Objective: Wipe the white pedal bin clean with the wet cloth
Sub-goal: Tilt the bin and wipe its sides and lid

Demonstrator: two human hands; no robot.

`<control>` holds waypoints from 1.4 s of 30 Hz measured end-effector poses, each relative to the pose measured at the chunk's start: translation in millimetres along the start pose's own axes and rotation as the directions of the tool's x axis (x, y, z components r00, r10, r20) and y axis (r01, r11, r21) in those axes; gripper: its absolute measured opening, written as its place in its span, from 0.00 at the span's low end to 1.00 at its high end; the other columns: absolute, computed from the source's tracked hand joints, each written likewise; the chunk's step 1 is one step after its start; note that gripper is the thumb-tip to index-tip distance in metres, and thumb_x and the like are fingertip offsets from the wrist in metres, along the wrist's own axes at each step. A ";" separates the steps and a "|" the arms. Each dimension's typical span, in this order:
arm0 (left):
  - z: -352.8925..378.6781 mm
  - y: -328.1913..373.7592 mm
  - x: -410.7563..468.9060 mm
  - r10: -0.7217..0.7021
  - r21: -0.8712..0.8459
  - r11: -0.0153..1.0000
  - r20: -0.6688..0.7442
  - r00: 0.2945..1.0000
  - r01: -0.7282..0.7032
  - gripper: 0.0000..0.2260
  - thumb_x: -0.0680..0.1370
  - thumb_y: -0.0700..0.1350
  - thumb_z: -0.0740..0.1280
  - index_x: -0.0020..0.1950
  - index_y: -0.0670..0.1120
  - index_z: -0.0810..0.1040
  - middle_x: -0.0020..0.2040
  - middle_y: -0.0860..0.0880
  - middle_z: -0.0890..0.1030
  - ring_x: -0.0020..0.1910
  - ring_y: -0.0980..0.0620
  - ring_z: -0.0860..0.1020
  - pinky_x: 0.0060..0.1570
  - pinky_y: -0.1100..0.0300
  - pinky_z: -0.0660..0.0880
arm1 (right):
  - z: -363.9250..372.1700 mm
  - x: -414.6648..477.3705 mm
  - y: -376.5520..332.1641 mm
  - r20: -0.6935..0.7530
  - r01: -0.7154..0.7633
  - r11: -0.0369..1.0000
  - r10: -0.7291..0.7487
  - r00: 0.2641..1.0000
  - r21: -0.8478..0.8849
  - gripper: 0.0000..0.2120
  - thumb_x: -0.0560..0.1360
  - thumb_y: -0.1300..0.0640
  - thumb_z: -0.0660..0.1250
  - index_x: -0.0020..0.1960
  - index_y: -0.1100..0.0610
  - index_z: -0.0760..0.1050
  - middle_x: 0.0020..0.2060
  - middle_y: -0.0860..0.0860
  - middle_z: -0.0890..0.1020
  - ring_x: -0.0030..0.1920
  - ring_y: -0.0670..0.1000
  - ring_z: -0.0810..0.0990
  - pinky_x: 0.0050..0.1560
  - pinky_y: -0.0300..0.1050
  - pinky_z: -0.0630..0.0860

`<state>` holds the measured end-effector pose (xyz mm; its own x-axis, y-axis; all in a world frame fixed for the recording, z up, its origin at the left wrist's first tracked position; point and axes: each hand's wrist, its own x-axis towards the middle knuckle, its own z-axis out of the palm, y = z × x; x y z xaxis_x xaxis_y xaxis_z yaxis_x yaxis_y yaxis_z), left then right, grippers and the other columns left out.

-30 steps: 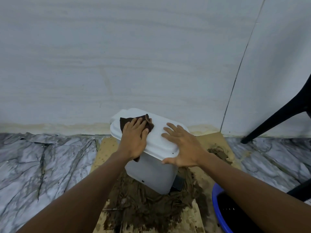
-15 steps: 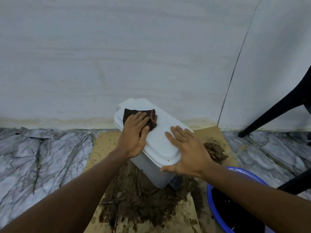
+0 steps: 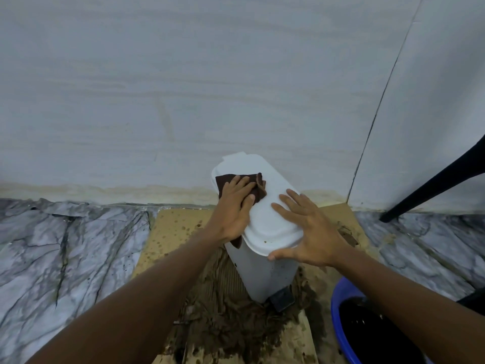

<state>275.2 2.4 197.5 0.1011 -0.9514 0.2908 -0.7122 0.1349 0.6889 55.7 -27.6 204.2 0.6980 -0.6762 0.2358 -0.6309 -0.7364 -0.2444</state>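
The white pedal bin (image 3: 265, 271) stood on muddy cardboard (image 3: 168, 232). On its lid (image 3: 273, 219) the left hand (image 3: 233, 208) pressed the brown cloth (image 3: 259, 187), grip flat. The right hand (image 3: 309, 232) lay spread there too, thumb maybe under the edge.

L hand (image 3: 235, 208) on cloth (image 3: 259, 185) on bin (image 3: 270, 224) lid, R hand (image 3: 309, 232) beside it; basin (image 3: 334, 311) right of bin.

Head-worn view, close, down onto bin (image 3: 273, 224)
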 end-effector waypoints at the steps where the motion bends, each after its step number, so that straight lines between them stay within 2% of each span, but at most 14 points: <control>1: -1.7 -0.9 2.8 -0.015 -0.005 1.000 -0.008 1.000 0.015 0.19 0.86 0.47 0.55 0.78 0.47 0.66 0.81 0.50 0.59 0.81 0.54 0.48 0.78 0.56 0.41 | 3.4 4.3 -2.6 -0.007 0.003 1.000 -0.003 1.000 0.019 0.56 0.57 0.17 0.61 0.78 0.46 0.61 0.79 0.47 0.58 0.80 0.46 0.48 0.80 0.55 0.49; 4: -14.1 -3.9 16.0 -0.098 -0.006 0.995 -0.048 0.994 0.098 0.19 0.86 0.46 0.55 0.77 0.47 0.67 0.81 0.48 0.56 0.81 0.50 0.48 0.79 0.52 0.45 | 10.5 20.9 -22.0 -0.043 -0.033 0.998 0.035 0.998 0.054 0.59 0.55 0.14 0.54 0.78 0.47 0.61 0.79 0.48 0.58 0.80 0.48 0.50 0.80 0.54 0.49; 6: -28.4 -8.2 27.9 -0.178 -0.060 0.983 -0.071 0.982 0.173 0.19 0.85 0.46 0.56 0.76 0.48 0.69 0.81 0.48 0.59 0.80 0.48 0.54 0.78 0.51 0.52 | 11.6 37.2 -39.2 -0.073 -0.088 0.994 0.092 0.993 0.057 0.61 0.55 0.14 0.51 0.78 0.49 0.61 0.79 0.50 0.58 0.80 0.50 0.52 0.80 0.52 0.47; 10: -51.4 -16.3 44.8 -0.240 -0.153 0.959 -0.001 0.971 0.237 0.18 0.84 0.48 0.59 0.74 0.52 0.72 0.78 0.52 0.65 0.75 0.47 0.66 0.73 0.50 0.63 | 14.9 59.7 -71.2 -0.126 -0.203 0.974 0.214 0.969 0.097 0.55 0.60 0.19 0.60 0.78 0.50 0.61 0.79 0.52 0.57 0.80 0.51 0.52 0.79 0.50 0.44; 14: -50.6 -11.2 35.7 -0.201 -0.106 0.973 0.052 0.978 0.205 0.19 0.85 0.47 0.57 0.77 0.51 0.68 0.79 0.53 0.61 0.76 0.49 0.62 0.65 0.61 0.59 | 25.7 49.2 -74.4 -0.166 -0.197 0.979 0.203 0.965 0.054 0.56 0.59 0.18 0.59 0.78 0.51 0.61 0.79 0.54 0.58 0.79 0.52 0.53 0.79 0.50 0.45; 16: -47.0 -10.2 24.3 -0.198 -0.096 0.974 0.068 0.978 0.204 0.20 0.85 0.48 0.56 0.78 0.52 0.66 0.81 0.53 0.56 0.78 0.50 0.58 0.69 0.61 0.56 | 29.1 39.5 -72.8 -0.157 -0.184 0.982 0.190 0.969 0.048 0.58 0.57 0.17 0.57 0.78 0.51 0.62 0.79 0.54 0.59 0.79 0.53 0.55 0.79 0.51 0.47; 19: -45.1 -12.2 2.2 -0.223 -0.094 0.968 0.107 0.969 0.233 0.21 0.86 0.49 0.55 0.80 0.52 0.62 0.83 0.53 0.50 0.80 0.49 0.53 0.76 0.54 0.54 | 25.3 29.4 -67.2 -0.065 -0.122 0.992 0.120 0.991 -0.030 0.60 0.55 0.15 0.55 0.78 0.50 0.61 0.79 0.52 0.60 0.79 0.53 0.55 0.79 0.53 0.48; 21: -45.1 -12.1 -14.9 -0.261 -0.165 0.946 0.119 0.958 0.278 0.21 0.86 0.47 0.54 0.80 0.52 0.61 0.83 0.52 0.48 0.81 0.50 0.50 0.78 0.52 0.52 | 18.0 25.4 -55.7 0.045 -0.033 0.998 0.036 0.998 -0.054 0.57 0.57 0.18 0.60 0.79 0.46 0.57 0.80 0.48 0.56 0.80 0.50 0.51 0.78 0.49 0.43; 24: -49.5 -8.3 -40.3 -0.306 -0.355 0.873 0.135 0.942 0.335 0.23 0.83 0.36 0.54 0.79 0.48 0.64 0.82 0.51 0.52 0.81 0.51 0.52 0.78 0.55 0.53 | 8.7 19.2 -41.4 0.158 0.036 0.998 -0.044 0.987 0.051 0.53 0.64 0.28 0.71 0.80 0.43 0.50 0.81 0.45 0.48 0.80 0.46 0.42 0.75 0.42 0.34; 26: -53.2 -3.7 -52.5 -0.313 -0.350 0.869 0.162 0.936 0.351 0.26 0.81 0.33 0.56 0.78 0.47 0.65 0.81 0.52 0.55 0.80 0.52 0.54 0.78 0.55 0.55 | 7.8 18.4 -38.4 0.179 0.038 0.994 -0.056 0.982 0.101 0.52 0.67 0.32 0.72 0.80 0.45 0.49 0.81 0.46 0.46 0.79 0.46 0.39 0.75 0.43 0.33; 32: -58.4 -0.6 -72.7 -0.249 -0.313 0.900 0.200 0.948 0.303 0.26 0.81 0.36 0.66 0.78 0.50 0.66 0.81 0.52 0.56 0.79 0.52 0.58 0.77 0.52 0.59 | 8.2 17.9 -38.5 0.185 0.002 0.997 -0.016 0.983 0.074 0.55 0.68 0.33 0.72 0.81 0.53 0.45 0.81 0.49 0.44 0.80 0.47 0.39 0.76 0.44 0.35; 36: -52.3 -4.4 -81.4 -0.163 -0.204 0.958 0.198 0.967 0.203 0.30 0.77 0.39 0.72 0.77 0.53 0.68 0.81 0.53 0.56 0.79 0.52 0.56 0.76 0.49 0.62 | 10.0 19.3 -35.5 0.177 -0.003 0.994 -0.016 0.984 0.107 0.56 0.67 0.33 0.73 0.81 0.54 0.45 0.81 0.48 0.45 0.80 0.47 0.40 0.77 0.43 0.36; 39: -63.6 -8.9 -78.1 -0.174 -0.260 0.941 0.176 0.969 0.216 0.28 0.75 0.35 0.73 0.74 0.49 0.72 0.79 0.51 0.63 0.77 0.54 0.62 0.74 0.53 0.65 | 14.8 21.7 -36.0 0.162 0.013 0.992 -0.033 0.986 0.124 0.56 0.67 0.33 0.73 0.81 0.54 0.45 0.81 0.48 0.45 0.80 0.46 0.40 0.76 0.43 0.35; 42: -72.1 -11.9 -76.5 -0.222 -0.313 0.918 0.109 0.969 0.245 0.25 0.75 0.31 0.71 0.70 0.47 0.77 0.71 0.50 0.75 0.68 0.57 0.74 0.70 0.52 0.71 | 17.3 24.5 -35.9 0.152 0.020 0.991 -0.040 0.988 0.134 0.56 0.67 0.33 0.73 0.81 0.54 0.46 0.81 0.48 0.46 0.80 0.46 0.40 0.76 0.42 0.34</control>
<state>326.1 93.5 214.9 0.1803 -0.9820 0.0565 -0.4115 -0.0231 0.9111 101.3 -17.4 202.4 0.7662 -0.6349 0.0993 -0.5659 -0.7399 -0.3638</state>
